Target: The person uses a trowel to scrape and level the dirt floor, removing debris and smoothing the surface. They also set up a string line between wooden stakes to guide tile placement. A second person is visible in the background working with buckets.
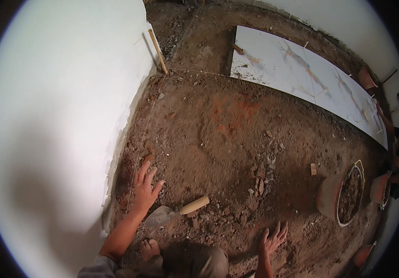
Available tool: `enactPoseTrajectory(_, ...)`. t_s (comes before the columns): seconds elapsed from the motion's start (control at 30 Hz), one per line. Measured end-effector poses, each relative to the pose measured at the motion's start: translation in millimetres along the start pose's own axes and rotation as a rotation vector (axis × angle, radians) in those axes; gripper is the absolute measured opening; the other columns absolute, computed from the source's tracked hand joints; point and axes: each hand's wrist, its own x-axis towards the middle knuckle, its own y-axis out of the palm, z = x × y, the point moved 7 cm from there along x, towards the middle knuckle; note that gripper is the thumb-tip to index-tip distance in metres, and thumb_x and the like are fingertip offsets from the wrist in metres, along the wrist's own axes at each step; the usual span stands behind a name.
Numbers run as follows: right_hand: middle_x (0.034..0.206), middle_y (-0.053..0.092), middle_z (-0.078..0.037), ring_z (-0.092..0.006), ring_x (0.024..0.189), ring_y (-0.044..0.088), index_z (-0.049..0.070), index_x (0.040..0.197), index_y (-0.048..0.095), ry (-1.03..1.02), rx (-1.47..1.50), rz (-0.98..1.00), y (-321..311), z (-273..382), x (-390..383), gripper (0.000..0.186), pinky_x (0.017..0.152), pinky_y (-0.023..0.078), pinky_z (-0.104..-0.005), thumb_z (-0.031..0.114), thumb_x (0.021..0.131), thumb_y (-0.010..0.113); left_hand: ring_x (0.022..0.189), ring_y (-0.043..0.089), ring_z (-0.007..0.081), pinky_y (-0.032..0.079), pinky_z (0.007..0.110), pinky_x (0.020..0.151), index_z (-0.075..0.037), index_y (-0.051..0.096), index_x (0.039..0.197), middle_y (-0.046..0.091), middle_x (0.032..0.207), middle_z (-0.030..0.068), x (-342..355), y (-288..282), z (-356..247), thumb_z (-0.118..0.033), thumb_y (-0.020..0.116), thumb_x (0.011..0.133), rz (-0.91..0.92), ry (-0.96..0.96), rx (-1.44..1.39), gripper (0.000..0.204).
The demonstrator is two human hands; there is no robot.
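Observation:
My left hand (146, 189) is open over the brown soil near the white wall, its fingers spread and nothing held. A thin string runs along the wall just beside it, and a small clod lies by the fingertips. Between my hands, nearer the left, a trowel rests on the ground; its pale wooden handle (195, 205) points right and its grey blade (160, 217) lies close to my left wrist. My right hand (274, 239) is also open and empty, fingers apart, above loose crumbled soil. Whether either hand touches the ground I cannot tell.
White marble-patterned tiles (283, 65) lie at the far right. A wooden stake (158, 52) stands at the wall corner with string at its foot. A bucket (328, 197) of soil sits tilted at right, near another bucket (378, 187). Part of another person shows at the right edge.

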Motion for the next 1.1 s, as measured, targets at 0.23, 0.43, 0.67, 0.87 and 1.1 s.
enactPoseTrajectory(0.23, 0.172, 0.028, -0.012, -0.0390, 0.157, 0.025, 0.014, 0.158, 0.048, 0.007, 0.030, 0.033, -7.4, 5.5, 2.5, 0.067, 0.125, 0.024, -0.0596, 0.058, 0.106, 0.045, 0.144, 0.045, 0.0336, 0.040, 0.057, 0.118, -0.005, 0.053, 0.150, 0.047, 0.156, 0.0137, -84.0, 52.2, -80.5, -0.049, 0.076, 0.094, 0.399, 0.330, 0.041, 0.074)
enactPoseTrajectory(0.43, 0.172, 0.028, -0.011, -0.0391, 0.158, 0.024, 0.017, 0.159, 0.046, 0.001, 0.048, -0.007, 8.8, -5.3, -5.5, 0.067, 0.126, 0.022, -0.0593, 0.058, 0.106, 0.045, 0.132, 0.054, 0.0333, 0.040, 0.053, 0.118, -0.004, 0.056, 0.142, 0.059, 0.140, 0.0121, -91.9, 54.0, -85.6, -0.013, 0.078, 0.092, 0.516, 0.239, 0.016, 0.056)
enactPoseTrajectory(0.67, 0.170, 0.032, -0.017, -0.0381, 0.156, 0.029, 0.010, 0.155, 0.052, 0.075, 0.405, 0.098, -31.9, 14.6, 5.8, 0.074, 0.126, 0.025, -0.0587, 0.065, 0.105, 0.046, 0.119, 0.063, 0.0272, 0.037, 0.051, 0.121, -0.014, 0.060, 0.144, 0.072, 0.116, 0.0086, -131.9, -17.7, -160.3, -0.006, 0.073, 0.094, 0.217, 0.526, -0.122, 0.052)
enactPoseTrajectory(0.87, 0.144, 0.056, -0.032, -0.0453, 0.132, 0.058, -0.001, 0.150, 0.048, -0.635, 0.684, 0.684, -87.5, 191.2, -106.4, 0.082, 0.104, 0.053, -0.0566, 0.062, 0.099, 0.061, 0.122, 0.061, 0.0230, 0.037, 0.050, 0.120, -0.015, 0.074, 0.129, 0.071, 0.119, 0.0035, -165.3, -52.3, -177.1, 0.003, 0.069, 0.091, 0.177, 0.637, -0.112, 0.042)
enactPoseTrajectory(1.1, 0.102, 0.071, -0.034, -0.0512, 0.095, 0.072, 0.004, 0.142, 0.041, -0.646, 0.438, 0.638, -60.1, 306.2, -125.7, 0.068, 0.080, 0.059, -0.0533, 0.036, 0.090, 0.072, 0.129, 0.056, 0.0302, 0.038, 0.051, 0.119, -0.013, 0.070, 0.132, 0.059, 0.141, 0.0083, -198.8, -58.3, -80.1, -0.002, 0.074, 0.089, -0.095, 0.117, -0.257, 0.045)
